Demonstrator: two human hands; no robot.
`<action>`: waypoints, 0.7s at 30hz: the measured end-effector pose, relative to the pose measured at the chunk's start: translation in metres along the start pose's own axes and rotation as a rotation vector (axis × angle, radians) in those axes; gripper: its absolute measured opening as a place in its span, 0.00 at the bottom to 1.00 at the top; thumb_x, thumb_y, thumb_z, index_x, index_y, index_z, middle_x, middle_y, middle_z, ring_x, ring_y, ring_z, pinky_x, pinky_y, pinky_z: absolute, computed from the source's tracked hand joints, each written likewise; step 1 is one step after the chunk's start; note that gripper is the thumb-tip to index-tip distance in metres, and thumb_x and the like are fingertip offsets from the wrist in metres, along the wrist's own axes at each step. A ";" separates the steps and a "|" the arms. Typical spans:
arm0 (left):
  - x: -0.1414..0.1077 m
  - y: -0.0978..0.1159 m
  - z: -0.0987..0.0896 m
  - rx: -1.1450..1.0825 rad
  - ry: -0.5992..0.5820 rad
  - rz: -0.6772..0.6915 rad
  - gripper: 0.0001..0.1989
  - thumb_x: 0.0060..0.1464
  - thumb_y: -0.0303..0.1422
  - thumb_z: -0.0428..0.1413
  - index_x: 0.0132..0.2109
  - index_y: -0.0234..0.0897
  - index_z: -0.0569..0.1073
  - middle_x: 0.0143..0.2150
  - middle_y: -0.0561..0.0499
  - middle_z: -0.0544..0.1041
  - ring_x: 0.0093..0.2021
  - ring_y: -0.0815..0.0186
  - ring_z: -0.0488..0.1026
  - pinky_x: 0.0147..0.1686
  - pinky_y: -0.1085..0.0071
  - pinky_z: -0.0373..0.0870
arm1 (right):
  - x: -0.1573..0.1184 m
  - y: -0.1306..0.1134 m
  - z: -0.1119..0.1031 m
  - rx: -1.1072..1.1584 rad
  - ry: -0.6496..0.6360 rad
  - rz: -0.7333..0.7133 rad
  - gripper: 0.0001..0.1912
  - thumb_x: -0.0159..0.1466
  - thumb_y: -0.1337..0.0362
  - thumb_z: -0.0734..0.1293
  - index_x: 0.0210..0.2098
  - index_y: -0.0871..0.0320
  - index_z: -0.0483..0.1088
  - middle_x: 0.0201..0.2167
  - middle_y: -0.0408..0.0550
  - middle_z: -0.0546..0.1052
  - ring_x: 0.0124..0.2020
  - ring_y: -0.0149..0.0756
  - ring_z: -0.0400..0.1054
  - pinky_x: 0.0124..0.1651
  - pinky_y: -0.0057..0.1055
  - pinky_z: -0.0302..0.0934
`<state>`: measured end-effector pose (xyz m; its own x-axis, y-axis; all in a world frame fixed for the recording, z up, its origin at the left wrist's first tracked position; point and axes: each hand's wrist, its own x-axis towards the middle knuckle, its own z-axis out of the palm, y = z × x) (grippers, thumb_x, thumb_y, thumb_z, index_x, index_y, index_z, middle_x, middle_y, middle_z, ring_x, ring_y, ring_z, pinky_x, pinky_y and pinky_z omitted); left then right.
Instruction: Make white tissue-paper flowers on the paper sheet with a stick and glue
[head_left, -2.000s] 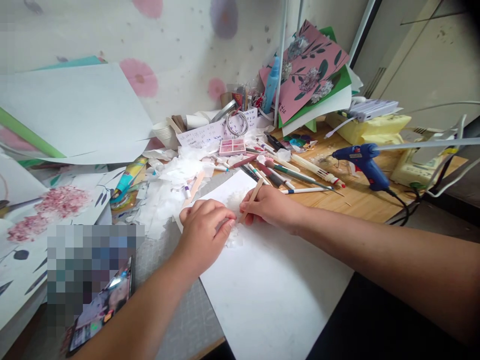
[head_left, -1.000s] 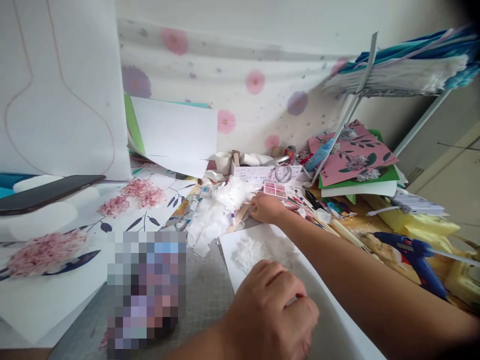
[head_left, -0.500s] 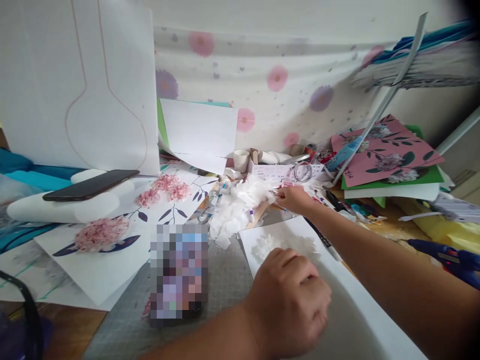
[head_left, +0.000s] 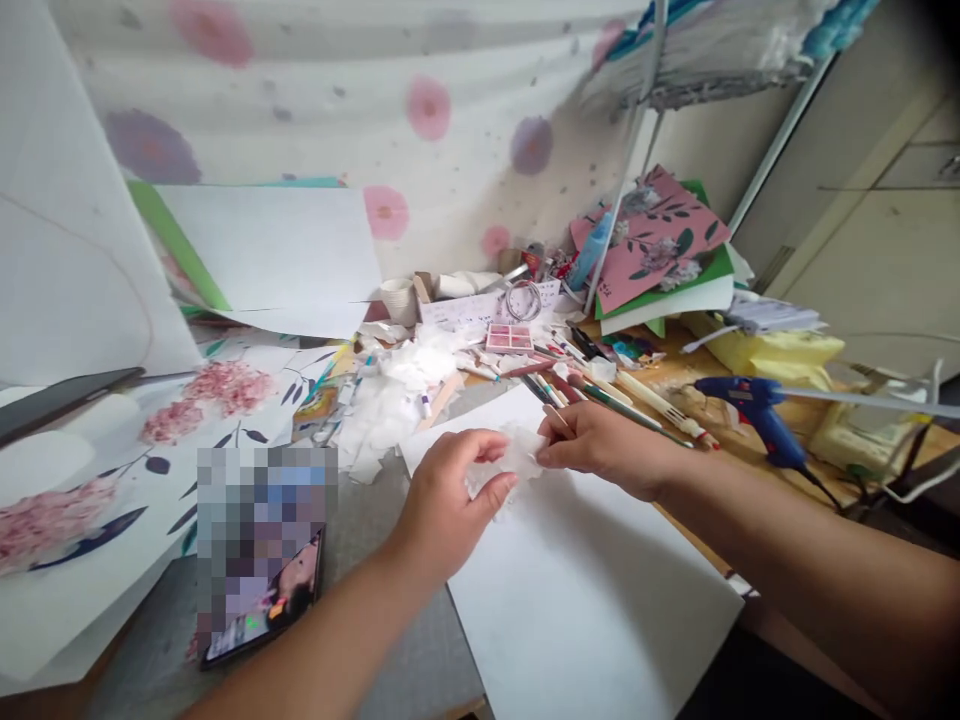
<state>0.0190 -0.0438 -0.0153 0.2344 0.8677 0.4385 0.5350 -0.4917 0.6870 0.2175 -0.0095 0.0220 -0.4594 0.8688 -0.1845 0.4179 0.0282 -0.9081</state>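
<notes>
A large white sheet (head_left: 570, 600) lies on the grey cutting mat (head_left: 390, 590). Over its upper part, my right hand (head_left: 581, 440) pinches a translucent white piece (head_left: 529, 450) between thumb and fingers, with a thin wooden stick also at its fingers. My left hand (head_left: 465, 480) is beside it, thumb and fingers curved apart, close to the left of the white piece. White petals on the sheet are partly hidden under the hands. A heap of white petal pieces (head_left: 390, 390) lies behind and left of my left hand.
A phone (head_left: 300, 580) lies on the mat at the left, near pink flower artwork (head_left: 232, 385). Brushes and pens (head_left: 622, 400), a pink palette (head_left: 510, 338) and a blue glue gun (head_left: 757, 405) are at the right and back. A box (head_left: 487, 310) stands behind.
The view has swung right. My right hand has come back from the petal heap to above the sheet, now with a white piece. My left hand has opened from a fist beside it.
</notes>
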 end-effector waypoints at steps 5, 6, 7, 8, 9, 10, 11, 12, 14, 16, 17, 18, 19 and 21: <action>0.005 -0.001 -0.003 -0.016 -0.056 -0.113 0.04 0.53 0.30 0.52 0.31 0.38 0.70 0.30 0.54 0.72 0.34 0.66 0.69 0.36 0.69 0.65 | -0.004 0.015 -0.004 0.021 0.031 0.064 0.06 0.51 0.62 0.65 0.22 0.59 0.65 0.17 0.35 0.58 0.19 0.25 0.50 0.22 0.26 0.43; 0.006 -0.002 -0.005 -0.046 -0.058 -0.181 0.04 0.53 0.31 0.53 0.31 0.38 0.70 0.30 0.54 0.71 0.33 0.66 0.68 0.35 0.69 0.64 | -0.006 0.017 -0.006 0.010 0.027 0.076 0.06 0.51 0.63 0.65 0.22 0.59 0.65 0.16 0.35 0.58 0.19 0.25 0.50 0.22 0.26 0.43; 0.006 -0.002 -0.008 -0.085 -0.065 -0.250 0.05 0.54 0.33 0.53 0.32 0.38 0.70 0.29 0.54 0.71 0.32 0.67 0.67 0.34 0.70 0.64 | -0.009 0.019 -0.009 -0.002 0.010 0.086 0.06 0.51 0.63 0.64 0.22 0.59 0.65 0.16 0.36 0.58 0.19 0.25 0.50 0.22 0.26 0.44; 0.007 -0.003 -0.011 -0.129 -0.073 -0.313 0.06 0.54 0.35 0.53 0.32 0.37 0.70 0.28 0.55 0.70 0.31 0.68 0.66 0.33 0.70 0.63 | -0.011 0.020 -0.012 -0.009 -0.023 0.095 0.05 0.51 0.64 0.65 0.22 0.59 0.66 0.16 0.36 0.59 0.19 0.26 0.51 0.22 0.26 0.45; 0.007 -0.003 -0.013 -0.175 -0.080 -0.364 0.07 0.53 0.37 0.53 0.33 0.37 0.70 0.28 0.55 0.70 0.30 0.68 0.65 0.32 0.71 0.62 | -0.014 0.022 -0.015 -0.043 -0.069 0.100 0.04 0.51 0.65 0.65 0.21 0.59 0.67 0.16 0.37 0.60 0.19 0.26 0.52 0.22 0.26 0.46; 0.007 -0.002 -0.015 -0.217 -0.087 -0.402 0.08 0.53 0.38 0.54 0.33 0.37 0.70 0.28 0.55 0.69 0.29 0.69 0.64 0.31 0.72 0.62 | -0.016 0.024 -0.017 -0.106 -0.114 0.103 0.03 0.50 0.67 0.65 0.21 0.59 0.68 0.16 0.37 0.61 0.19 0.26 0.54 0.22 0.26 0.46; 0.006 -0.002 -0.015 -0.253 -0.095 -0.426 0.08 0.52 0.38 0.55 0.33 0.37 0.70 0.28 0.56 0.69 0.29 0.69 0.64 0.30 0.72 0.61 | -0.018 0.025 -0.019 -0.191 -0.143 0.105 0.04 0.50 0.68 0.65 0.20 0.59 0.68 0.16 0.38 0.62 0.19 0.27 0.55 0.22 0.26 0.47; 0.005 0.000 -0.015 -0.280 -0.104 -0.447 0.09 0.51 0.38 0.55 0.33 0.37 0.70 0.28 0.56 0.68 0.29 0.70 0.64 0.30 0.73 0.61 | -0.018 0.027 -0.020 -0.287 -0.148 0.104 0.05 0.50 0.70 0.65 0.19 0.59 0.68 0.15 0.39 0.63 0.19 0.27 0.56 0.22 0.26 0.46; 0.003 0.003 -0.012 -0.310 -0.131 -0.480 0.09 0.50 0.38 0.56 0.32 0.37 0.70 0.27 0.56 0.68 0.28 0.70 0.63 0.29 0.73 0.61 | -0.017 0.031 -0.022 -0.464 -0.070 0.090 0.07 0.49 0.71 0.65 0.17 0.58 0.65 0.15 0.40 0.63 0.19 0.28 0.55 0.22 0.27 0.44; 0.001 0.006 -0.007 -0.289 -0.170 -0.496 0.08 0.49 0.38 0.56 0.30 0.37 0.70 0.25 0.56 0.67 0.27 0.70 0.63 0.28 0.73 0.61 | -0.015 0.034 -0.024 -0.535 0.050 0.066 0.07 0.51 0.69 0.67 0.19 0.58 0.65 0.17 0.42 0.64 0.20 0.30 0.55 0.23 0.29 0.44; 0.001 0.008 -0.004 -0.251 -0.184 -0.493 0.07 0.49 0.37 0.55 0.30 0.37 0.70 0.25 0.56 0.68 0.27 0.69 0.64 0.28 0.73 0.61 | -0.014 0.034 -0.026 -0.548 0.101 0.042 0.06 0.53 0.67 0.67 0.21 0.57 0.66 0.19 0.43 0.65 0.22 0.31 0.56 0.25 0.29 0.45; 0.001 0.010 0.000 -0.197 -0.198 -0.482 0.07 0.48 0.36 0.55 0.29 0.37 0.70 0.24 0.56 0.68 0.27 0.69 0.64 0.29 0.72 0.61 | -0.015 0.034 -0.027 -0.536 0.148 0.006 0.06 0.56 0.64 0.66 0.23 0.57 0.67 0.21 0.44 0.67 0.24 0.32 0.58 0.26 0.29 0.47; 0.001 0.011 0.004 -0.136 -0.207 -0.464 0.06 0.48 0.35 0.55 0.28 0.38 0.71 0.24 0.56 0.69 0.27 0.68 0.65 0.29 0.72 0.62 | -0.017 0.032 -0.028 -0.495 0.192 -0.047 0.09 0.59 0.61 0.64 0.25 0.58 0.68 0.23 0.45 0.68 0.26 0.33 0.60 0.29 0.29 0.50; 0.001 0.012 0.011 -0.021 -0.219 -0.428 0.05 0.48 0.34 0.54 0.28 0.39 0.72 0.25 0.55 0.71 0.27 0.67 0.67 0.29 0.71 0.62 | -0.024 0.028 -0.029 -0.360 0.266 -0.179 0.17 0.65 0.57 0.58 0.26 0.58 0.70 0.27 0.46 0.69 0.30 0.34 0.63 0.34 0.30 0.54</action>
<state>0.0342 -0.0477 -0.0131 0.1639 0.9863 -0.0171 0.6048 -0.0867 0.7916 0.2630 -0.0150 0.0124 -0.3523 0.9296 0.1080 0.6169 0.3175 -0.7202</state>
